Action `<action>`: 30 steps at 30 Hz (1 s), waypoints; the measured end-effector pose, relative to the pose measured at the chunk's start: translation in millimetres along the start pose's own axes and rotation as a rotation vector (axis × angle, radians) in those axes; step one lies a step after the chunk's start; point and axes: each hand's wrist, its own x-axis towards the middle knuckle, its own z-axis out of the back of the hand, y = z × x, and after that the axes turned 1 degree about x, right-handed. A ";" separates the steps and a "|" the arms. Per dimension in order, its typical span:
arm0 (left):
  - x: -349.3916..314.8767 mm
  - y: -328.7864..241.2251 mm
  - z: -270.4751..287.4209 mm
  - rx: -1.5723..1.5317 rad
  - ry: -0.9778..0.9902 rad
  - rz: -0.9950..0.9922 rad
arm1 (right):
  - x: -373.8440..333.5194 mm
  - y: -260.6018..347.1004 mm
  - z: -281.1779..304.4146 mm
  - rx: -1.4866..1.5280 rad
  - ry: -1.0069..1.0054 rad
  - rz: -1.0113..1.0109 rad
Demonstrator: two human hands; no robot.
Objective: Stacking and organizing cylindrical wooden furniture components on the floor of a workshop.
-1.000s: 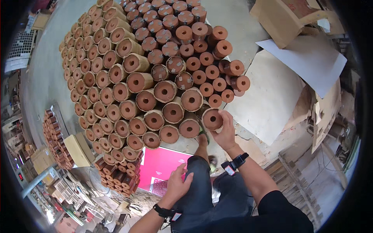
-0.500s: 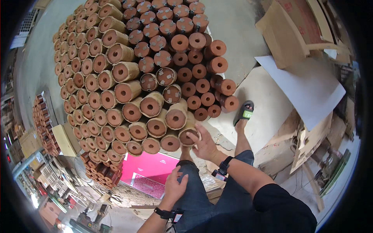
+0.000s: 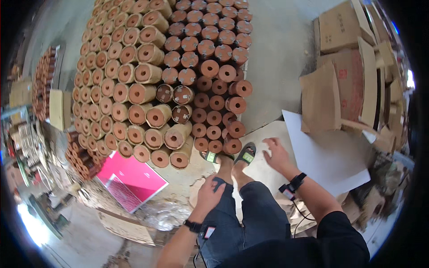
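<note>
Both of my hands are off the stacked cylinders and hold nothing. My right hand [image 3: 279, 155] hovers right of my feet, its fingers apart. Over my left thigh hangs my left hand [image 3: 209, 194], fingers loosely spread. Closest to it is a paper-wrapped reddish-brown cylinder [image 3: 179, 159] with a hole in its end, at the pile's front corner. Many more paper-wrapped cylinders [image 3: 138, 93] stand in rows to the left. Bare brown cylinders [image 3: 237, 105] fill the right side, nearest my right hand. Farther back are brown cylinders with grey tabs on their ends [image 3: 206, 48].
A pink printed sheet [image 3: 142, 176] lies at the left front beside crumpled clear plastic [image 3: 167, 215]. A white board [image 3: 313, 147] and leaning cardboard boxes [image 3: 344, 31] stand at the right. Another cylinder stack [image 3: 44, 85] is at the far left.
My right hand has left the front wrapped cylinder and moved right, now apart from the pile. My feet now stand close together at the pile's edge, and the view has shifted.
</note>
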 end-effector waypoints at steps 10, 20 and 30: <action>127.7 7.0 -102.1 -1.036 0.051 0.667 | 102.6 -16.5 -45.9 0.122 0.202 -0.012; 164.3 -3.2 -119.1 -1.289 -0.042 0.610 | 172.8 -15.6 -86.2 0.311 0.545 -0.376; 199.5 1.5 -170.9 -0.838 -0.656 0.435 | 173.7 -7.2 -68.9 0.340 0.860 -0.433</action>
